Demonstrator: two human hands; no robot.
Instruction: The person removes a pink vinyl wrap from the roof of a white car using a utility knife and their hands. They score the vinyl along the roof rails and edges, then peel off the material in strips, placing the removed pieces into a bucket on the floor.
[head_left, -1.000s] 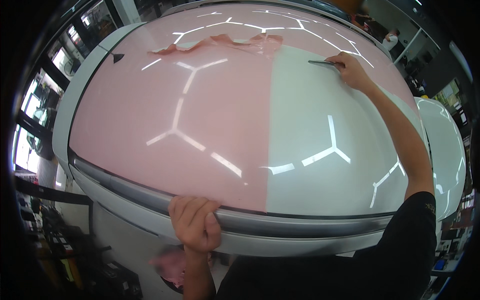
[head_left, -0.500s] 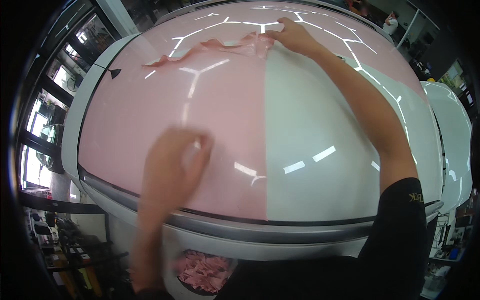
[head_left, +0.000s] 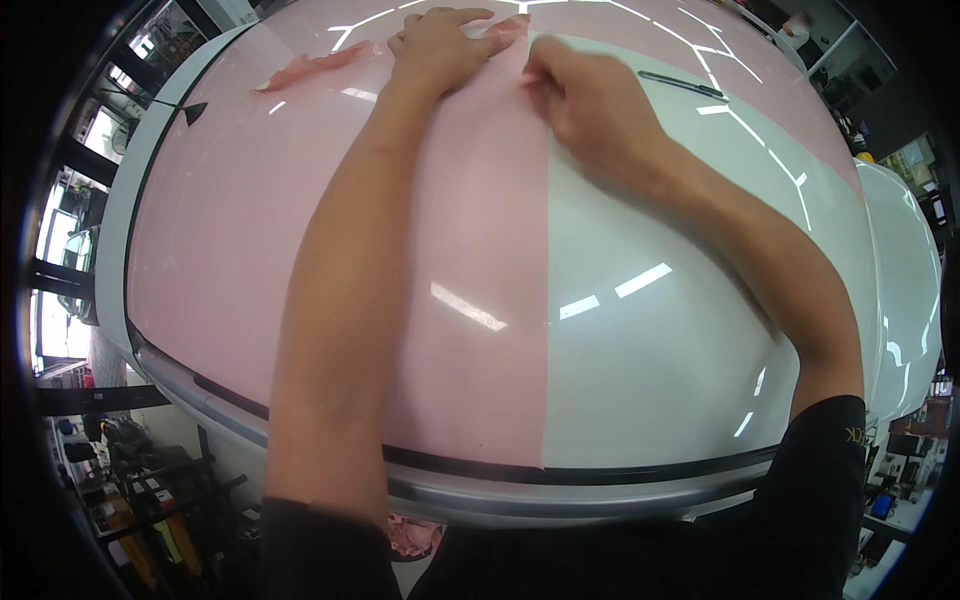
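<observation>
Spreading on pink film: left hand; curled at its edge, grip unclear: right hand; bare pale roof; workshop

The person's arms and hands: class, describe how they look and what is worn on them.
The left hand and right hand are bare; no glove or watch shows. The left sleeve and right sleeve are short and black, the right with small gold lettering near its hem.

Film is soft pink, bare roof kinda pale minty white. Reflections are branching white lines, sleeves black.
</observation>
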